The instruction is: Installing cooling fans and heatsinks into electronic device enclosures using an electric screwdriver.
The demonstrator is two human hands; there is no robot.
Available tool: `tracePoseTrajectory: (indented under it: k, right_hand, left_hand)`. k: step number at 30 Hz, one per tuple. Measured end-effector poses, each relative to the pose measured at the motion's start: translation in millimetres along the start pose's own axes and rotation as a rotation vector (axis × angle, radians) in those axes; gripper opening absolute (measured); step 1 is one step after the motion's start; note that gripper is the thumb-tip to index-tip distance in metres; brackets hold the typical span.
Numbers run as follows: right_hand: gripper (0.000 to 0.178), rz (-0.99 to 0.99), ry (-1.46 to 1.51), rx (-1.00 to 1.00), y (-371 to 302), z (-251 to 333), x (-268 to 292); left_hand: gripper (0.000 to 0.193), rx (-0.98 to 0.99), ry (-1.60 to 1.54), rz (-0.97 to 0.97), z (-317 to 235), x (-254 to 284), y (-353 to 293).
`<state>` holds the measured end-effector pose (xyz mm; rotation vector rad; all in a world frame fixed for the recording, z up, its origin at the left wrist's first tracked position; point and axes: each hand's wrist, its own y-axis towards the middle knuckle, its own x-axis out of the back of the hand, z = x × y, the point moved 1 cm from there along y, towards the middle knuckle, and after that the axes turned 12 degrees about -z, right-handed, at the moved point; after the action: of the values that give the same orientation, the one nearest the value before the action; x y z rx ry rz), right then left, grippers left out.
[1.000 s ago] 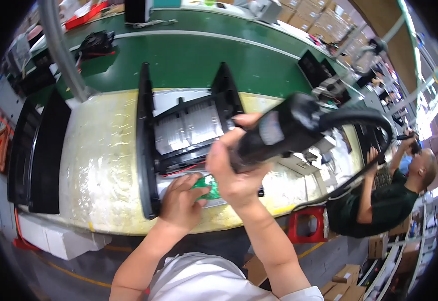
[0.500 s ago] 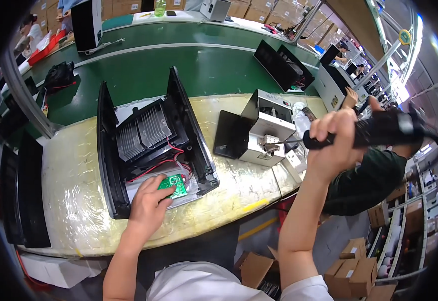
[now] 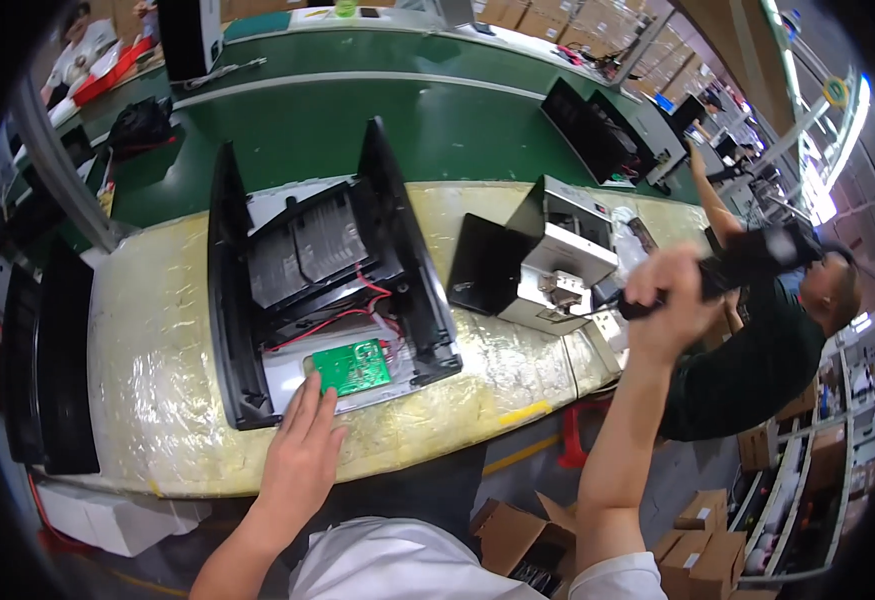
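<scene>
My left hand (image 3: 302, 455) lies with its fingers stretched out, the fingertips at the near left edge of a green circuit board (image 3: 362, 368). That board rests flat at the near end of an open black housing (image 3: 419, 275). Red wires (image 3: 375, 290) lead from the board toward a finned metal block (image 3: 307, 252) deeper inside. My right hand (image 3: 669, 305) is wrapped round a black electric screwdriver (image 3: 765, 258), held up at the right and blurred by motion. Its bit end points left, close to a small white-and-black machine (image 3: 569, 250) with a metal fitting on its front.
A yellowish film-covered bench (image 3: 157, 350) carries the work, with a green conveyor belt (image 3: 307, 110) behind it. Black panels (image 3: 62, 360) stand at the left; another black housing (image 3: 597, 130) sits far right. A co-worker in dark green (image 3: 747, 370) is close on the right. Cardboard boxes (image 3: 517, 535) are below.
My left fingers have drawn back from the top of the circuit board to its near edge. My right hand and the screwdriver have shifted slightly right and lower. The whole view has turned a little.
</scene>
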<state>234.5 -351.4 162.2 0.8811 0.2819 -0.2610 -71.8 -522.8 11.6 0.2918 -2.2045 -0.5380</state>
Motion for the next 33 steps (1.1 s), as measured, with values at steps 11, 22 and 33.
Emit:
tracePoseTrajectory:
  k: [11,22,33]
  right_hand:
    - [0.060,0.055,-0.052,-0.041,15.9,-54.6,5.1]
    - [0.070,0.597,0.523,-0.339,45.2,-84.4,37.4]
    - [0.061,-0.055,-0.339,-0.129,34.6,-94.5,-10.2]
  left_hand:
    - [0.040,0.039,0.049,-0.020,-1.2,-6.3,0.6]
    - [0.042,0.039,0.081,0.008,0.2,-6.0,4.6]
    - [0.043,0.069,0.119,-0.009,0.0,-16.4,7.8]
